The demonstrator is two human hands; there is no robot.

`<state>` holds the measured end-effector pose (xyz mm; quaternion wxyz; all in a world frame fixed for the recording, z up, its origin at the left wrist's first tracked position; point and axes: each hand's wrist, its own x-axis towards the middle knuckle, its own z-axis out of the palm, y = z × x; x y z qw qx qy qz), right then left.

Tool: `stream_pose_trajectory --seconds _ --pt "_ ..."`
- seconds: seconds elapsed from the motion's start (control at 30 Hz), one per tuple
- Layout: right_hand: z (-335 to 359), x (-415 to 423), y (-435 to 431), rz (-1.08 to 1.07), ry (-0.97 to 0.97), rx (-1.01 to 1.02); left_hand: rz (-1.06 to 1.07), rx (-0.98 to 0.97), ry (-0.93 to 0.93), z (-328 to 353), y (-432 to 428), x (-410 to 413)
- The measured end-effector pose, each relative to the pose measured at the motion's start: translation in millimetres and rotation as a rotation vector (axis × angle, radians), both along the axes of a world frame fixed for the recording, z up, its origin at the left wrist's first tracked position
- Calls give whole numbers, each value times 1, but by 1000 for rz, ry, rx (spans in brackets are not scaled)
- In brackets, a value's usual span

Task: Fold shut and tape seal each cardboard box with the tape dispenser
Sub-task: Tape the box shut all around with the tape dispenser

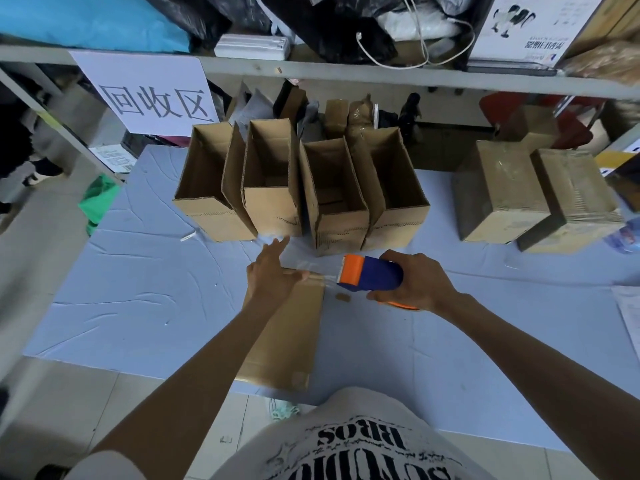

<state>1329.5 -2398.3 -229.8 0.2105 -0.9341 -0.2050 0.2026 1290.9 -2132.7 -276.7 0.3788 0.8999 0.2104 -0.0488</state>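
A closed cardboard box [291, 337] lies in front of me on the blue sheet [138, 289]. My left hand [270, 275] rests on its far end, thumb pressing the top and fingers stretched forward. My right hand [415, 285] grips the blue and orange tape dispenser [369, 278] just right of that end. A strip of clear tape [329, 277] runs from the dispenser onto the box. Several open boxes [332, 188] stand in a row behind.
Two closed, taped boxes [502, 192] sit at the right rear. A shelf [311, 72] with a paper sign [145, 91], bags and a cable overhangs the back. A small cardboard scrap [343, 297] lies beside the box. Tiled floor shows left and near me.
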Motion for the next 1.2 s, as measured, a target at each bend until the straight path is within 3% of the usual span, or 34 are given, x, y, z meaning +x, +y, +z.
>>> stream_pose_trajectory --seconds 0.13,0.27,0.37,0.43,0.7,0.9,1.13,1.2 --pt "1 -3 1 -5 1 -30 70 160 95 12 -20 -13" --pt "5 -6 -2 15 9 -28 34 341 354 22 -40 -27" --pt "9 -10 -4 19 -4 -7 90 411 373 23 -39 -17" --pt "16 -11 -4 4 -7 18 112 376 344 30 -40 -13" --pt "46 -13 -6 3 -78 7 -50 -61 338 37 -32 -20" --pt "44 -17 23 -30 -59 45 19 -336 314 40 -9 -26" --pt "51 -14 77 -51 -120 117 -2 -172 51 52 11 -26" --pt "49 -14 90 -57 -128 93 -73 -28 49 56 -1 -37"
